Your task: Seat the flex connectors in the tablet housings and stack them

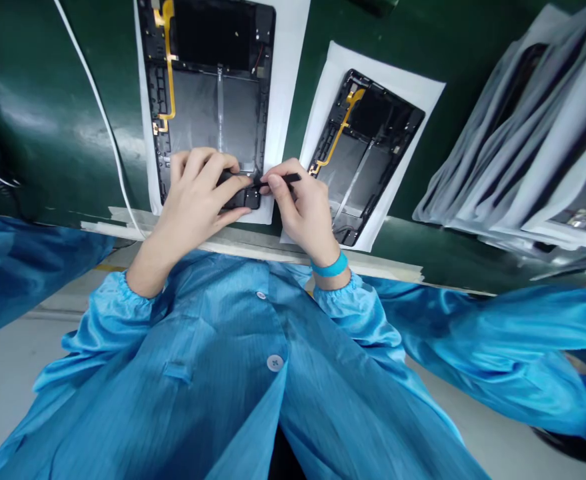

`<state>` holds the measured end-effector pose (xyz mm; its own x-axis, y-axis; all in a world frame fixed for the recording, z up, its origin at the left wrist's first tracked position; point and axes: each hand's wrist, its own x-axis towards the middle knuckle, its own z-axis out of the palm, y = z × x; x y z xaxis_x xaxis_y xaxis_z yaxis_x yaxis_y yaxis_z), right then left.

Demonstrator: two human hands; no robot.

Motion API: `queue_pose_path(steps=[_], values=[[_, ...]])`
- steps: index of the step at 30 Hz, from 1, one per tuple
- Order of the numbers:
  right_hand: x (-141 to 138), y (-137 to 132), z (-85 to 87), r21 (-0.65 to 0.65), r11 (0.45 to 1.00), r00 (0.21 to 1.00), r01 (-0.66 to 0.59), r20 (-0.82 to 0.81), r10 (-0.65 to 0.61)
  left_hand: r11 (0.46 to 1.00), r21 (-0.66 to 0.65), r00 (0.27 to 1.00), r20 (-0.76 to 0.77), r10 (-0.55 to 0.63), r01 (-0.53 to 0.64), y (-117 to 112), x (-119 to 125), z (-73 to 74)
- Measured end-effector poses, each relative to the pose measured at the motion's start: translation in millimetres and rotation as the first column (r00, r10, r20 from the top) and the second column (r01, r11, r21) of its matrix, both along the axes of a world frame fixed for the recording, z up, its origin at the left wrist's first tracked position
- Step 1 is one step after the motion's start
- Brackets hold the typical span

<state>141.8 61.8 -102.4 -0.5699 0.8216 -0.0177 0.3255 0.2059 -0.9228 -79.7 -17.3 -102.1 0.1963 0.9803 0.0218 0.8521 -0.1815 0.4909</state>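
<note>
An opened tablet chassis (207, 93) with a yellow flex cable lies on a white sheet on the green belt, straight ahead. My left hand (197, 200) rests on its near edge, fingers curled and pressing a small black part at the lower right corner. My right hand (300, 207) pinches a thin black tool (285, 179), its tip pointing left at the same corner. Both hands nearly touch there.
A second opened tablet chassis (367, 143) lies tilted on its own white sheet to the right. A stack of bagged parts (527, 140) fills the far right. A white cable (97, 107) crosses the green belt (37, 113) on the left. Blue sleeves of other people show at both sides.
</note>
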Motion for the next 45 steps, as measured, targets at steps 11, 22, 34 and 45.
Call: queue_pose_path(steps=[11, 22, 34, 45], values=[[-0.1, 2.7, -5.0, 0.075, 0.995, 0.998, -0.059, 0.014, 0.058, 1.000, 0.025, 1.000, -0.013, -0.014, 0.014, 1.0, -1.2, 0.6], [11.9, -7.2, 13.7, 0.079, 0.993, 0.994, 0.089, -0.074, -0.083, 0.997, 0.067, 0.995, -0.087, -0.042, 0.048, 4.7, -3.8, 10.3], [144.1, -19.1, 13.3, -0.030, 0.718, 0.707, 0.696, -0.151, -0.691, 0.998, 0.009, 0.991, -0.118, -0.058, 0.060, 8.1, 2.2, 31.7], [174.2, -13.1, -9.5, -0.111, 0.766, 0.750, 0.633, -0.155, -0.643, 0.938, 0.129, 0.938, -0.177, -0.297, 0.321, 24.0, 83.5, 22.2]])
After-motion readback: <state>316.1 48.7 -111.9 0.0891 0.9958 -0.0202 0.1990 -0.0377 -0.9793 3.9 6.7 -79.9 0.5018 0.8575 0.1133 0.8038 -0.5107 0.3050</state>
